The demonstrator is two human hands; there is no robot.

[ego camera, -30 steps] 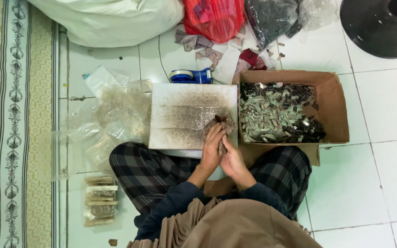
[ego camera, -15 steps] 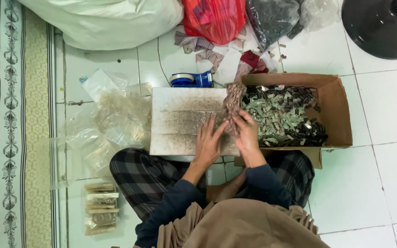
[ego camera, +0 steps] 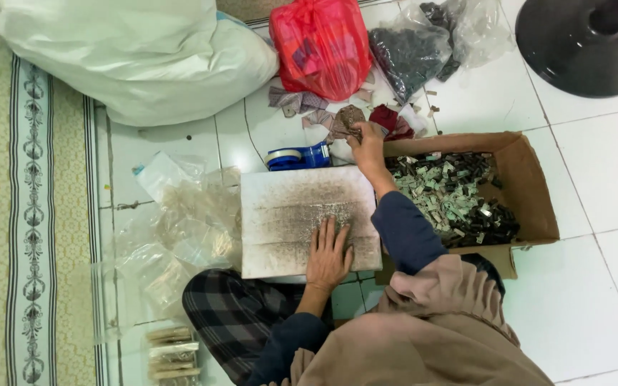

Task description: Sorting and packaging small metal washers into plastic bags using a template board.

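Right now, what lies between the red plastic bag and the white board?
In the head view, scattered fabric scraps and a blue tape dispenser lie on the tiles between the red plastic bag and the white board.

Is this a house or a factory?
Probably a home floor used for small piecework: white floor tiles, a patterned rug, and a person sitting cross-legged beside a cardboard box of small pieces and plastic bags.

Lighting was pretty even and bright, soft indoor stuff with barely any shadows. Slight sheen on the glossy white floor tiles (ego camera: 595, 186) and the crinkly clear plastic bags (ego camera: 180, 229). Focus was decent, a bit soft overall.
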